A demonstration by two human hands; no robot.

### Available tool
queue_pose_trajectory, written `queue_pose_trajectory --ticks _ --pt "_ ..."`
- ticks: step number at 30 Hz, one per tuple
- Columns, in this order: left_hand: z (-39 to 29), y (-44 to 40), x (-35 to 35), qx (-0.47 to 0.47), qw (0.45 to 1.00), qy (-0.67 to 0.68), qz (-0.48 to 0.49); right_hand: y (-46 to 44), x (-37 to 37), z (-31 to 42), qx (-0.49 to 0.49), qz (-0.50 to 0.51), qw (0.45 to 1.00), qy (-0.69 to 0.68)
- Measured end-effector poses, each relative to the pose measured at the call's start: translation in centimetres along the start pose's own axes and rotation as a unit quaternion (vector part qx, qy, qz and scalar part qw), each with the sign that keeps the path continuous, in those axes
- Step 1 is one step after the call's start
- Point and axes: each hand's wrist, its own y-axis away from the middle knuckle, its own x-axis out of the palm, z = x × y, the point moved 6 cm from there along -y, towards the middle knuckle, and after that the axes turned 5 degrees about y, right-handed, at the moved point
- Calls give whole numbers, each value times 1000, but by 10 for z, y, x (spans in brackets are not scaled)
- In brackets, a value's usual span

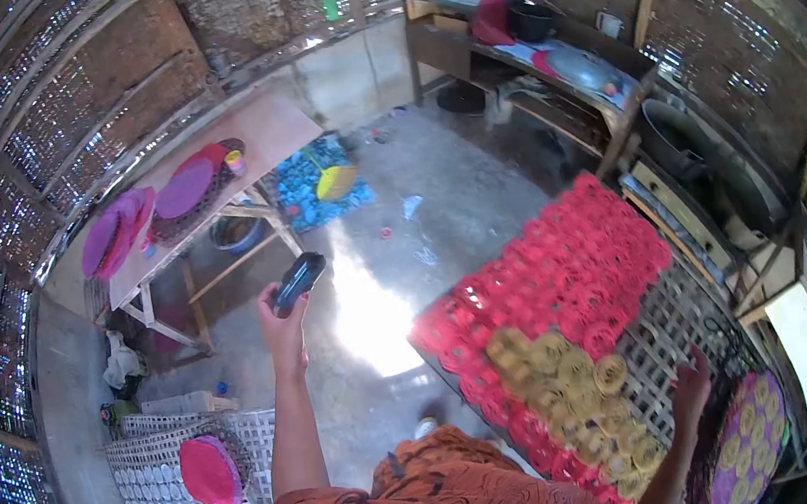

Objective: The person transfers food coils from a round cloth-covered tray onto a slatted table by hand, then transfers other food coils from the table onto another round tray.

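My left hand [281, 319] is raised over the floor, its fingers wrapped round a glossy black oblong object [299, 283] whose exact kind I cannot make out. Low on the right, my right hand [690, 386] is over the bare right part of a woven bamboo rack [670, 330]. Its fingers look spread, with nothing visible in them. Across the rack lie rows of pink coiled rounds [565, 252] and a patch of yellowish coiled rounds [574, 372]. Close to my right hand is a round purple tray [749, 436] bearing yellowish rounds.
A low table [272, 127] at the left carries purple and pink discs [184, 188]. Blue cloth [299, 179] with a yellow scoop-like thing [336, 182] lies beyond. Another woven rack [160, 483] with white rounds stands lower left. A wooden bench [439, 46] and a large pot [671, 133] line the right.
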Motion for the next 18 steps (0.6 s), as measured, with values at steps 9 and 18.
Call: queue_pose_trajectory --ticks 9,18 --pt "106 -298 -148 125 970 -81 -194 26 39 76 116 -118 986 1" --pt "214 -592 -212 17 917 -294 -270 22 201 139 -5 -176 984 -31"
